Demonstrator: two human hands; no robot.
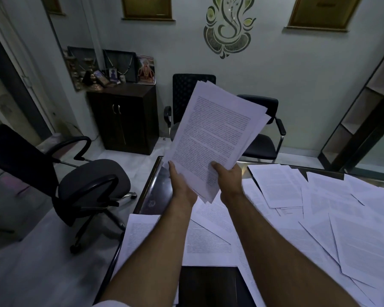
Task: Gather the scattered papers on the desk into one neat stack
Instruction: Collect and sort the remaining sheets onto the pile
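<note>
Right hand (227, 177) grips lower right edge of sheaf of printed pages (215, 138), thumb curled over top sheet. Left hand (182, 185) supports sheaf from beneath at lower left, fingers hidden behind paper. Sheaf held up above desk edge (151, 189), long axis tilted, top leaning right, edges fanned unevenly. Loose sheets (319, 218) overlap across desk below and to right.

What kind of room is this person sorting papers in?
Most likely a small office. Printed papers cover a desk, a swivel chair stands beside it, and visitor chairs stand against the far wall.
</note>
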